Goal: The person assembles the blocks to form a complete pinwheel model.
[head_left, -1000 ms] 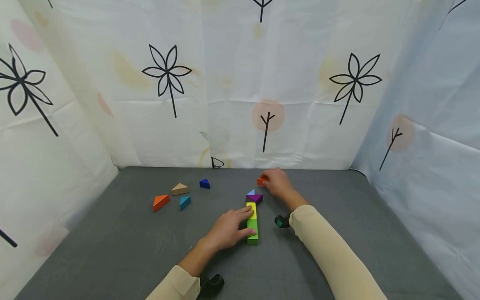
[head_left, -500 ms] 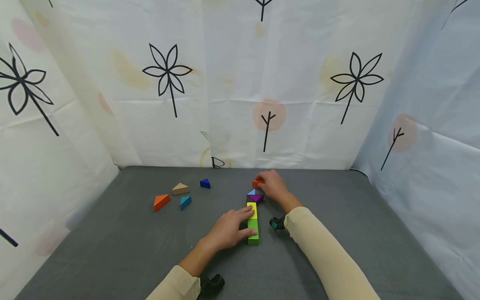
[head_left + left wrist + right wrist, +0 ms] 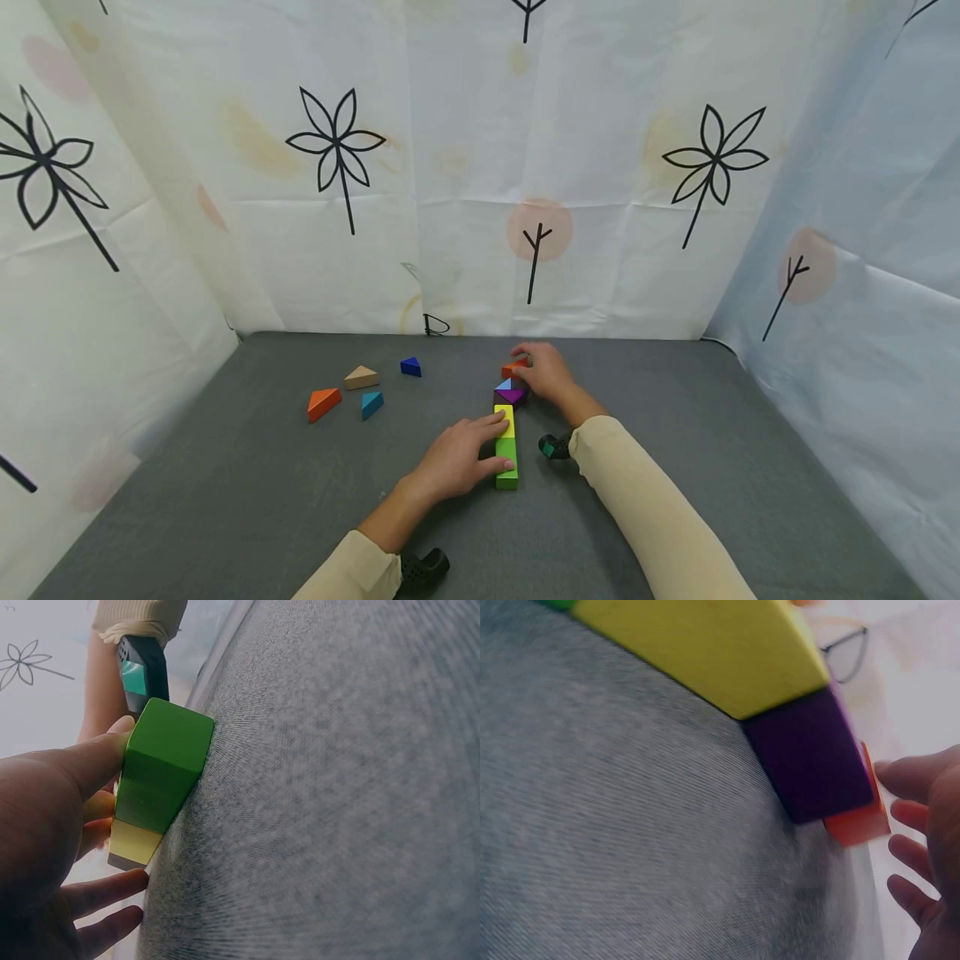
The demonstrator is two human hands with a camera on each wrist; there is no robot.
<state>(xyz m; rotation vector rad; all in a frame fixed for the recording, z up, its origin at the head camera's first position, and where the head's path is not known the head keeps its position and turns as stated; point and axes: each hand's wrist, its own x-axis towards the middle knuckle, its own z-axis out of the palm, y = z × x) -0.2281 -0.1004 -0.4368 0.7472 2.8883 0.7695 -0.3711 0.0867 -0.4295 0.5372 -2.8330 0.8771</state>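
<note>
In the head view my left hand [image 3: 459,460] lies with straight fingers over a yellow block [image 3: 506,420] and a green block [image 3: 506,454], which stand end to end. Its thumb rests on the green block in the left wrist view. Beyond them come a purple triangular block [image 3: 511,398] and a light blue triangle [image 3: 506,384]. At the far end sits an orange block [image 3: 513,367], with my right hand [image 3: 551,372] around it. The thumb touches this block in the right wrist view, while the other fingers appear spread off it.
Loose on the grey table [image 3: 255,492], to the left, lie an orange triangular block [image 3: 324,405], a tan triangle [image 3: 362,377], a teal triangle [image 3: 372,405] and a dark blue triangle [image 3: 410,367]. A patterned white cloth [image 3: 465,167] hangs behind.
The right hand has brought the orange block left and nearer, up behind the light blue triangle, and its index finger now looks raised. My left hand has stayed in place.
</note>
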